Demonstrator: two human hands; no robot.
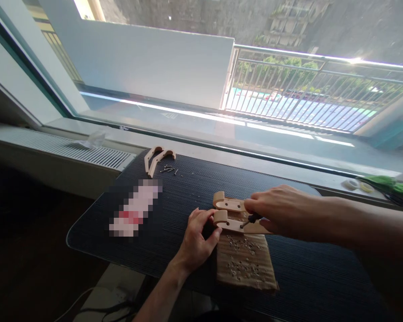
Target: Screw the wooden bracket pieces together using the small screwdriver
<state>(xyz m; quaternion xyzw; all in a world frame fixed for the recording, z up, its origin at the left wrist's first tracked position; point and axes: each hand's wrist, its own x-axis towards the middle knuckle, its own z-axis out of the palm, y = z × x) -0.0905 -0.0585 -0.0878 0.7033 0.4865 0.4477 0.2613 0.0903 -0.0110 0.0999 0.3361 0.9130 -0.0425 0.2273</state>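
My right hand (277, 206) is closed around a screwdriver (253, 218) with a dark handle. Its shaft slants down to a hole in the nearer wooden hook (234, 225). My left hand (200, 236) grips the curved end of that hook between thumb and fingers. A second wooden hook (233, 205) lies parallel just behind it, with dark holes along its flat part. Both hooks rest on a brown board (246, 268) pitted with many small holes. My right hand hides the far ends of the hooks.
Two more wooden hooks (158, 162) lie at the back left of the dark table (97, 219), beside several screws (168, 169). A blurred-out pink item (137, 210) lies left of my hands. Behind the table runs a windowsill, with tape rolls (351, 184) and green cloth (386, 183) at right.
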